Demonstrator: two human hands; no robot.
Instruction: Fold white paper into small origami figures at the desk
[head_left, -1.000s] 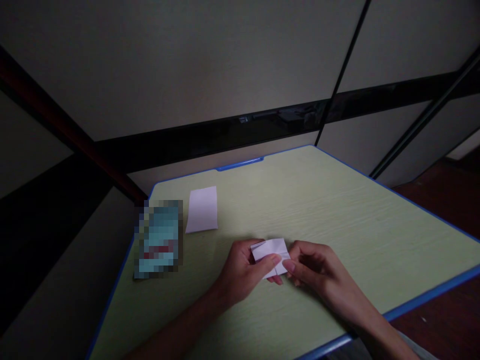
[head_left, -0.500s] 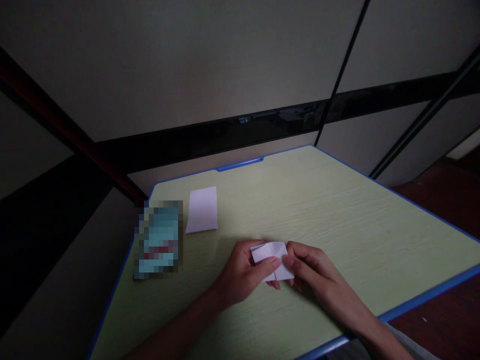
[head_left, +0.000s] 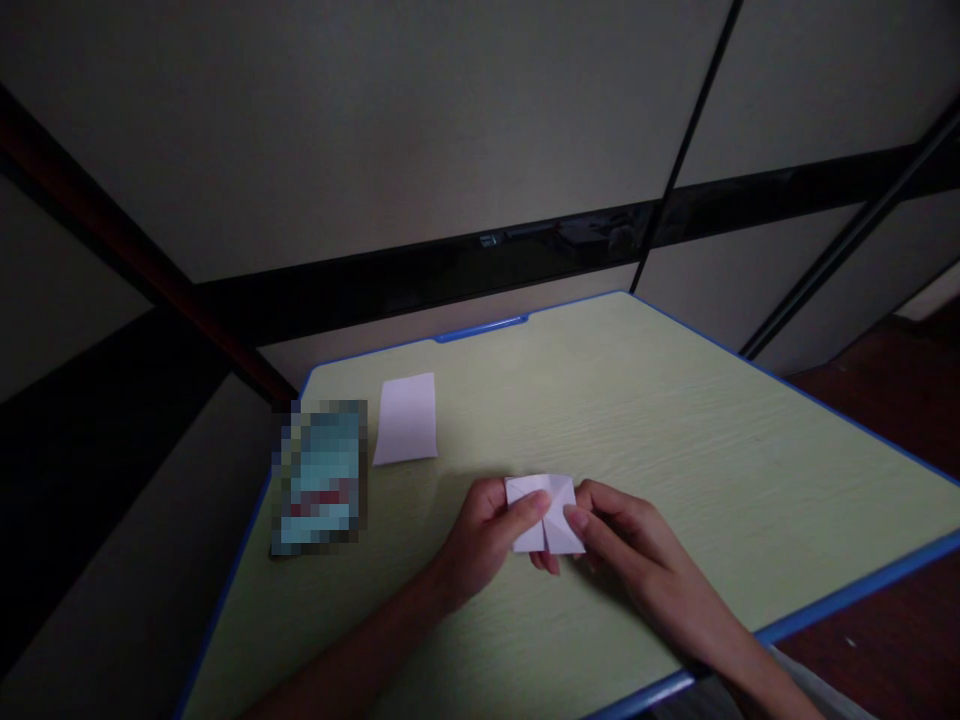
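A small folded piece of white paper (head_left: 556,515), roughly square with crease lines and a slit at its lower edge, is held between both hands above the table. My left hand (head_left: 487,535) grips its left side, thumb lying on top near the middle and fingers underneath. On the right side, my right hand (head_left: 626,530) pinches the paper with the thumb on its face and the other fingers curled behind. Parts of the fingers are hidden under the paper.
The pale yellow-green table (head_left: 712,440) has a blue edge. A white sheet of paper (head_left: 406,420) lies at its far left, beside a blurred teal item (head_left: 319,480). Behind stands a panelled wall or cabinet (head_left: 420,130) with a dark band.
My left thumb has moved up the paper toward its middle. The raised flap at the upper left now lies flatter, and the paper looks more square.
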